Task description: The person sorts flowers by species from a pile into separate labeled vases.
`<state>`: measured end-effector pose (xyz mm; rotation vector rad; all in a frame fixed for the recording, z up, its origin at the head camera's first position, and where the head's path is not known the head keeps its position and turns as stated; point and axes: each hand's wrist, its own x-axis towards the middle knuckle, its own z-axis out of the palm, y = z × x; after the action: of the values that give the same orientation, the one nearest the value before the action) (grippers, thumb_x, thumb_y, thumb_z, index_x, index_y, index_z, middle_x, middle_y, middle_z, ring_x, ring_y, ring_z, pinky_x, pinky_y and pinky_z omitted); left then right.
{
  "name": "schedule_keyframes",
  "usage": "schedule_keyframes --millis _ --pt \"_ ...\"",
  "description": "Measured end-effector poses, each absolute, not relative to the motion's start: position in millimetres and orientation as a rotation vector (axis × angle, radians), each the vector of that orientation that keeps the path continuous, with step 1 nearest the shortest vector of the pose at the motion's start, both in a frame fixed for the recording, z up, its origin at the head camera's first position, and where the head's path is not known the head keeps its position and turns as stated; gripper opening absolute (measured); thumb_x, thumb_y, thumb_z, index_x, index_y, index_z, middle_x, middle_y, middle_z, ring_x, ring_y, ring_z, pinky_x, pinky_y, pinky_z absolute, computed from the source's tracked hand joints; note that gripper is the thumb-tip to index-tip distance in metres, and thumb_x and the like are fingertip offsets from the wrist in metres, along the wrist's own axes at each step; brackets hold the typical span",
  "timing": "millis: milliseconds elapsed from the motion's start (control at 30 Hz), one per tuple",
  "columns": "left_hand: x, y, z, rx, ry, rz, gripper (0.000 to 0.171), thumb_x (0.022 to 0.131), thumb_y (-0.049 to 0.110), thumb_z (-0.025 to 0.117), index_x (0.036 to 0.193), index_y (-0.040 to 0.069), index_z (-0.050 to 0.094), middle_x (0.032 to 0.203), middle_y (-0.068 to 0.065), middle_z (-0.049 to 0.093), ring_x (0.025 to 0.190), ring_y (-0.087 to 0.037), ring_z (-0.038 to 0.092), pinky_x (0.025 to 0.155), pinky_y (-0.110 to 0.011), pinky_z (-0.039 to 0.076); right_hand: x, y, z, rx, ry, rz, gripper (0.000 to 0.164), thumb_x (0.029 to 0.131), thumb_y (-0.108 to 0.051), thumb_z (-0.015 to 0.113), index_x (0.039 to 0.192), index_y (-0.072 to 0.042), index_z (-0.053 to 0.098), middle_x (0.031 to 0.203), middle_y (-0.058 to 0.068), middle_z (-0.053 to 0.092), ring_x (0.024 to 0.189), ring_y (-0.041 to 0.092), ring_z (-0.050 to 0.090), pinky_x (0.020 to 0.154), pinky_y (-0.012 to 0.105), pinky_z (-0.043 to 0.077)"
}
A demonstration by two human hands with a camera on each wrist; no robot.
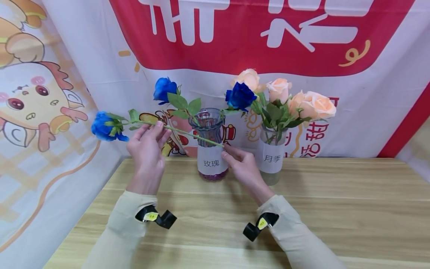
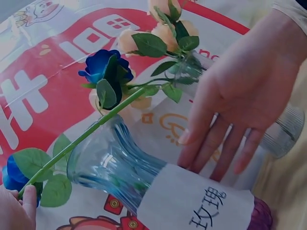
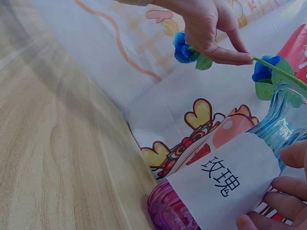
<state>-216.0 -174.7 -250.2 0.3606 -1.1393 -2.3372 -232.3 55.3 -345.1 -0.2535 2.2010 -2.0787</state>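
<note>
My left hand (image 1: 146, 155) pinches the long green stem of a blue rose (image 1: 106, 126), whose bloom points left. The stem slants across in front of a ribbed glass vase (image 1: 209, 129), blue above and purple at its base, labelled 玫瑰. Two more blue roses stand in this vase, one rose (image 1: 165, 90) leaning left and another rose (image 1: 240, 96) leaning right. My right hand (image 1: 248, 170) is beside the vase's label. In the left wrist view its fingers (image 2: 217, 148) hang loosely apart near the vase, away from the stem.
A second glass vase (image 1: 270, 178), labelled 月季, stands just to the right and holds several peach roses (image 1: 317, 105). Both vases are on the wooden table (image 1: 208, 224) near its back edge. A printed cloth backdrop (image 1: 208, 56) hangs behind.
</note>
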Motion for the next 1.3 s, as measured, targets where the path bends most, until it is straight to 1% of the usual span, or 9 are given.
schedule_keyframes --millis 167,267,400,533,633,700,933,1067,1300 --pt "-220.4 -169.2 -242.8 0.327 -1.010 -2.321 0.030 0.093 -0.001 0.077 0.118 0.002 0.061 0.117 -0.016 0.070 0.093 -0.025 0.075 0.089 -0.032 0.066 -232.7 55.1 -344.8 -0.239 2.205 -2.063 0.048 0.109 -0.031 0.060 0.156 -0.023 0.054 0.164 -0.002 0.051 0.152 0.020 0.049 0.121 0.045 0.048" --pt "-222.1 -166.9 -239.3 0.310 -0.949 -2.310 0.029 0.093 -0.001 0.077 0.116 0.002 0.059 0.115 -0.017 0.071 0.092 -0.025 0.075 0.089 -0.033 0.066 -232.6 54.5 -344.5 -0.229 2.205 -2.059 0.047 0.109 -0.032 0.060 0.155 -0.024 0.054 0.164 -0.002 0.051 0.152 0.019 0.048 0.121 0.044 0.048" --pt "-222.9 -163.8 -236.6 0.324 -0.931 -2.291 0.030 0.095 0.001 0.076 0.119 0.005 0.058 0.118 -0.016 0.071 0.100 -0.026 0.075 0.090 -0.033 0.066 -232.9 53.8 -344.5 -0.222 2.202 -2.059 0.048 0.109 -0.032 0.061 0.156 -0.022 0.054 0.164 -0.002 0.052 0.152 0.019 0.049 0.121 0.044 0.048" --pt "-224.0 -159.7 -235.7 0.330 -0.936 -2.265 0.034 0.097 0.004 0.074 0.126 0.006 0.056 0.124 -0.016 0.069 0.108 -0.028 0.074 0.091 -0.032 0.065 -232.5 54.0 -344.0 -0.218 2.200 -2.057 0.049 0.109 -0.032 0.061 0.156 -0.022 0.054 0.163 -0.003 0.052 0.152 0.018 0.049 0.121 0.043 0.047" --pt "-225.8 -157.1 -235.6 0.312 -0.927 -2.245 0.038 0.098 0.004 0.072 0.131 0.005 0.053 0.126 -0.017 0.068 0.105 -0.028 0.074 0.093 -0.033 0.065 -231.9 54.5 -343.8 -0.224 2.195 -2.060 0.049 0.109 -0.033 0.060 0.156 -0.021 0.053 0.164 -0.002 0.051 0.153 0.019 0.048 0.122 0.044 0.047" --pt "-226.8 -156.2 -235.4 0.301 -0.920 -2.233 0.040 0.098 0.004 0.072 0.133 0.005 0.051 0.124 -0.016 0.067 0.103 -0.027 0.074 0.093 -0.034 0.065 -231.7 54.6 -343.5 -0.223 2.193 -2.058 0.050 0.109 -0.033 0.061 0.156 -0.021 0.053 0.164 -0.003 0.051 0.153 0.018 0.048 0.122 0.044 0.047" --pt "-228.2 -154.6 -234.8 0.272 -0.917 -2.191 0.038 0.099 0.007 0.072 0.131 0.010 0.051 0.119 -0.013 0.067 0.106 -0.030 0.074 0.095 -0.034 0.065 -230.6 54.7 -342.0 -0.226 2.191 -2.055 0.050 0.109 -0.033 0.060 0.157 -0.021 0.052 0.164 -0.003 0.051 0.152 0.018 0.048 0.123 0.043 0.046" --pt "-228.5 -154.5 -235.0 0.264 -0.938 -2.162 0.036 0.099 0.008 0.072 0.129 0.013 0.052 0.119 -0.013 0.067 0.102 -0.028 0.074 0.095 -0.035 0.065 -230.5 54.6 -342.0 -0.221 2.192 -2.052 0.051 0.109 -0.032 0.060 0.158 -0.021 0.051 0.164 -0.002 0.051 0.152 0.018 0.049 0.122 0.044 0.046" --pt "-229.1 -155.2 -236.3 0.230 -0.942 -2.125 0.036 0.099 0.007 0.072 0.128 0.014 0.052 0.113 -0.013 0.066 0.095 -0.027 0.073 0.094 -0.036 0.065 -230.1 54.5 -341.6 -0.214 2.191 -2.048 0.050 0.109 -0.032 0.060 0.157 -0.023 0.052 0.164 -0.004 0.051 0.153 0.018 0.048 0.123 0.043 0.045"
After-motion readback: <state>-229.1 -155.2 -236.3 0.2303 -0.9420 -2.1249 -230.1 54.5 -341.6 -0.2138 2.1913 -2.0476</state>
